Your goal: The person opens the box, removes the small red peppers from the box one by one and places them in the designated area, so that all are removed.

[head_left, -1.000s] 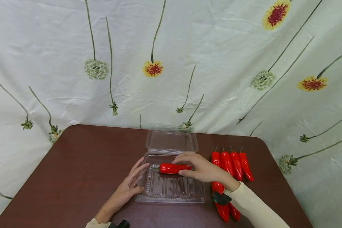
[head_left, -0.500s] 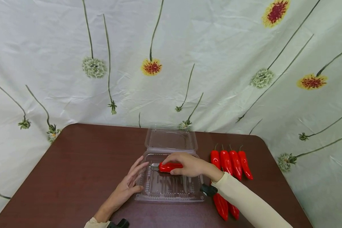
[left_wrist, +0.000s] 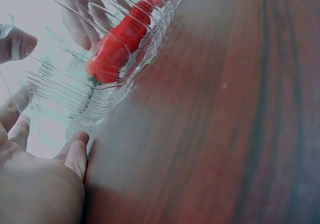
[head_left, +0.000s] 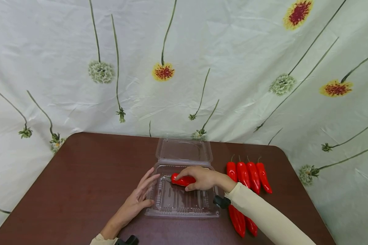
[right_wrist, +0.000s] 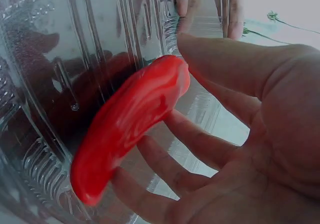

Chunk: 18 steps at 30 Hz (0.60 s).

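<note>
A clear plastic clamshell container (head_left: pixel 184 204) stands open on the table, its lid (head_left: pixel 184 149) folded back. Inside lies one red chili pepper (head_left: pixel 181 179), stem to the left, along the container's far part. My right hand (head_left: pixel 200 177) reaches over it from the right; in the right wrist view the thumb and fingers hold the pepper (right_wrist: pixel 130 126) between them. My left hand (head_left: pixel 138 200) rests at the container's left side with its fingers spread and fairly straight. In the left wrist view, its fingertips (left_wrist: pixel 77 151) are at the ribbed plastic wall.
Several red chili peppers (head_left: pixel 254 177) lie in a row on the right of the brown table (head_left: pixel 89 180). More peppers (head_left: pixel 237 221) lie nearer, partly behind my right sleeve (head_left: pixel 260 214). A flower-printed cloth (head_left: pixel 184 68) hangs behind the table.
My right hand has slid left along the pepper, and the pepper's tip now slants slightly toward me. The left hand stays in place at the container's side.
</note>
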Motion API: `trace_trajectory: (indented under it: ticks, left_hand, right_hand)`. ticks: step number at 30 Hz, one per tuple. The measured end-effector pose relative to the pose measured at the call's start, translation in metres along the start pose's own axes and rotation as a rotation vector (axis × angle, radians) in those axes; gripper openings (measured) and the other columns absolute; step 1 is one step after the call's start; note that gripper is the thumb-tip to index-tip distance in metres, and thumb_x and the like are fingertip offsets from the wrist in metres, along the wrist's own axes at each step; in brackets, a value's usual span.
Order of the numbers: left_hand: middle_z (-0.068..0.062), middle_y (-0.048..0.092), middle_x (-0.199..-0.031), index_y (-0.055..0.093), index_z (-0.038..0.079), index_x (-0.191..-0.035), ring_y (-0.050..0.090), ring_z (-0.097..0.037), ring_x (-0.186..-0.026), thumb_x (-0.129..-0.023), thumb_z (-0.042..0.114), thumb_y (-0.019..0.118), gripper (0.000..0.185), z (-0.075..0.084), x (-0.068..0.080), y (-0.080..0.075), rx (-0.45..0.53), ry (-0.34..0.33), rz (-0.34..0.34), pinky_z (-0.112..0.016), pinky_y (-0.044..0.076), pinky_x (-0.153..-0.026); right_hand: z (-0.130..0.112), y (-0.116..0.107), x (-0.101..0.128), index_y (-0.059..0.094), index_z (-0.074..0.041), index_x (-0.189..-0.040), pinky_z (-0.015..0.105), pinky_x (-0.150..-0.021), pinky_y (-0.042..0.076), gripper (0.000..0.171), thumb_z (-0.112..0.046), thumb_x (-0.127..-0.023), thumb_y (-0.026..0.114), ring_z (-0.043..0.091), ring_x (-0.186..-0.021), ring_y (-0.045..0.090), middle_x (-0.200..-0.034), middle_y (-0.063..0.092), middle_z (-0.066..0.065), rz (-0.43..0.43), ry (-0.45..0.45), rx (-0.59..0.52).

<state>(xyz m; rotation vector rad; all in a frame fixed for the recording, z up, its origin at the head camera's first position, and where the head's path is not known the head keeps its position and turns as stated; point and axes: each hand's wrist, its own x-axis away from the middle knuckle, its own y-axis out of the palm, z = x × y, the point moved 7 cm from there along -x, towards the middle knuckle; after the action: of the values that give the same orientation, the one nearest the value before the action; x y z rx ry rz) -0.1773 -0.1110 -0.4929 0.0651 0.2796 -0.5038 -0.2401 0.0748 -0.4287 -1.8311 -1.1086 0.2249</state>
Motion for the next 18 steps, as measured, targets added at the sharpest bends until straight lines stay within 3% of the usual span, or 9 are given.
trace_trajectory:
  ticks: [10, 18]
  left_hand:
    - [-0.016, -0.009, -0.168, 0.025, -0.006, -0.155, 0.025, 0.005, -0.146, -0.087, -0.012, 0.056, 0.074, 0.0, -0.002, -0.001, -0.008, 0.01, 0.007, -0.009, 0.022, -0.113]
    - [-0.017, -0.009, -0.167, 0.024, -0.008, -0.154, 0.026, 0.004, -0.146, -0.087, -0.014, 0.055, 0.075, 0.0, -0.001, 0.0, -0.007, 0.015, 0.004, -0.009, 0.023, -0.113]
  right_hand:
    - [0.003, 0.01, 0.002, 0.062, -0.018, -0.137, 0.033, -0.104, 0.046, 0.051, -0.004, -0.089, 0.072, 0.022, -0.129, 0.051, -0.141, 0.056, 0.004, -0.066, 0.006, 0.006]
    - [0.002, 0.019, 0.0, 0.06, -0.023, -0.139, 0.039, -0.109, 0.043, 0.06, 0.0, -0.085, 0.074, 0.02, -0.129, 0.049, -0.142, 0.055, 0.004, -0.107, 0.026, 0.077]
